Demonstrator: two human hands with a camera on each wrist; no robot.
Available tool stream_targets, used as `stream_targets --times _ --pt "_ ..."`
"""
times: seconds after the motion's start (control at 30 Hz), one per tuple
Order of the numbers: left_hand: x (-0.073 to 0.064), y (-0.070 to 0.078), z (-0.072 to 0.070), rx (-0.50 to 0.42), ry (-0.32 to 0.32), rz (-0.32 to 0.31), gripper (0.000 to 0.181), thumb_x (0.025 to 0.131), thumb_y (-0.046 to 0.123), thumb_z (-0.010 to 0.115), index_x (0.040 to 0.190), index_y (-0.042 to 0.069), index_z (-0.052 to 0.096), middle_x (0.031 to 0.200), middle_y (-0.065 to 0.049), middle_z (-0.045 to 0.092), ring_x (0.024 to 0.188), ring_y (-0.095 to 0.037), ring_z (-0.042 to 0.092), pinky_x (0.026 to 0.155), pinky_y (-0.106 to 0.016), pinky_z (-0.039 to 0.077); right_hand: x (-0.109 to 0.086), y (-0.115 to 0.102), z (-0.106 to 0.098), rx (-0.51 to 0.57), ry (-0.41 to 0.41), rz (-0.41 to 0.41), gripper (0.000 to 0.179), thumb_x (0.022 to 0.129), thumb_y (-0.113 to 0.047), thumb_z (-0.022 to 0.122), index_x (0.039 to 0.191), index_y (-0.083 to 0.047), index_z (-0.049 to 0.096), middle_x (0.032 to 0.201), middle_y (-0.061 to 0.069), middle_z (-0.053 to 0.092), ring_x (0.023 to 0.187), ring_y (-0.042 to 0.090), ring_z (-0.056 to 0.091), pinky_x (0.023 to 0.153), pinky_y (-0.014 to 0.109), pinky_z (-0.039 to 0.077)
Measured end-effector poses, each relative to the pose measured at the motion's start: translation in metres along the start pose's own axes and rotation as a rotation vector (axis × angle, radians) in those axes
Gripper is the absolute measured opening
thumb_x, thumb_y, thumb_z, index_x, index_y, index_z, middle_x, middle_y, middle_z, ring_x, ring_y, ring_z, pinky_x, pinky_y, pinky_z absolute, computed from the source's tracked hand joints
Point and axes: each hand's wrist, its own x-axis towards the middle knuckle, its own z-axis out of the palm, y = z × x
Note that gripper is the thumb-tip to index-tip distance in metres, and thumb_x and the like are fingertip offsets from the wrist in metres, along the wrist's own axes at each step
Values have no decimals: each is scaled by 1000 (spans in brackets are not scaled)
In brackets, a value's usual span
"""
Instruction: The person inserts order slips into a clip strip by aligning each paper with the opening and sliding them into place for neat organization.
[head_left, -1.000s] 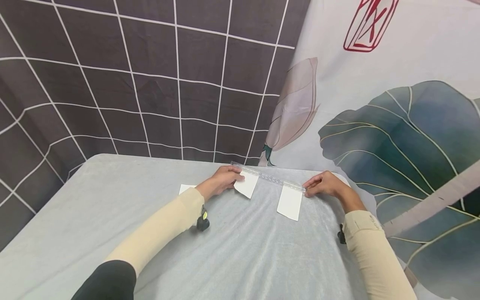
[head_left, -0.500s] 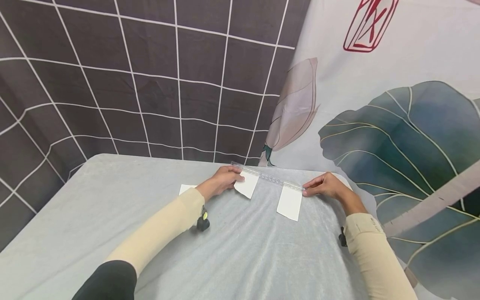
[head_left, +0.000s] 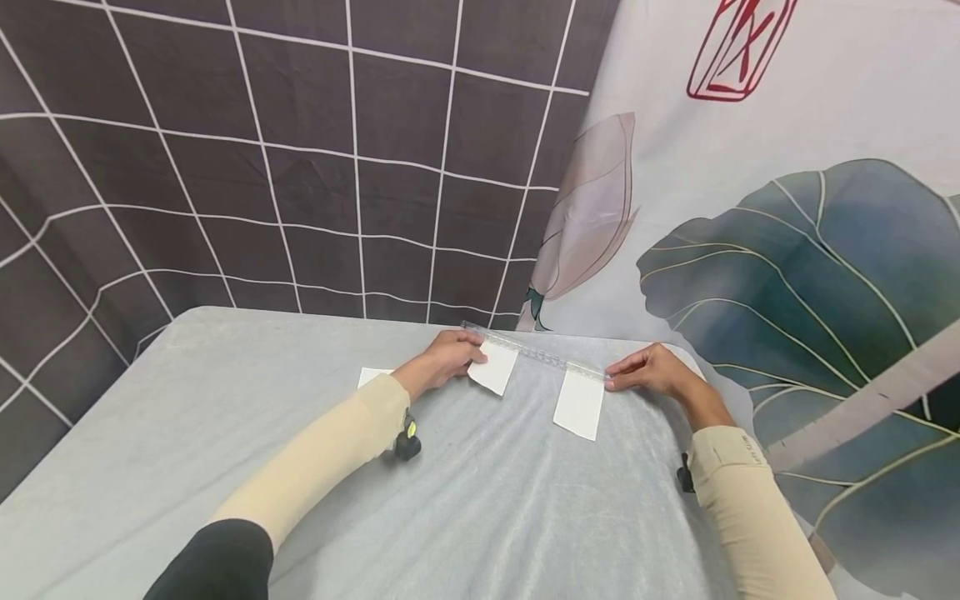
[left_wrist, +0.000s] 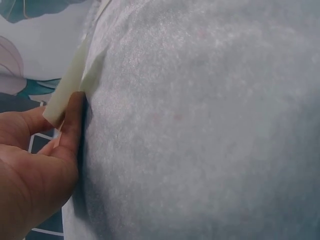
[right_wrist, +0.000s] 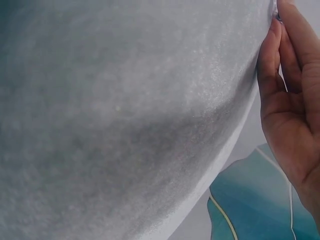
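Clear strip point(head_left: 543, 357) spans between left hand point(head_left: 450, 354), pinching white card point(head_left: 497, 368), and right hand point(head_left: 651, 369), pinching strip end; head view alone shows both hands.

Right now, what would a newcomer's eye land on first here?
Probably the clear strip near the far edge of the grey cloth, with the left card and right card along it. The left hand pinches the left card near one end of the strip; the right hand pinches the other end. Behind, a big leaf print fills the right, a dark grid the left.
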Motion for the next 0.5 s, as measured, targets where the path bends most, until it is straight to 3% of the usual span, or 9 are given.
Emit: stream_targets --times 0.5 --pt "4 -3 6 -49 2 1 55 102 -4 69 156 -6 59 160 -28 62 138 -33 69 120 -44 62 1 2 0 -7 2 7 37 88 -28 100 116 -6 89 113 5 89 101 6 70 91 23 53"
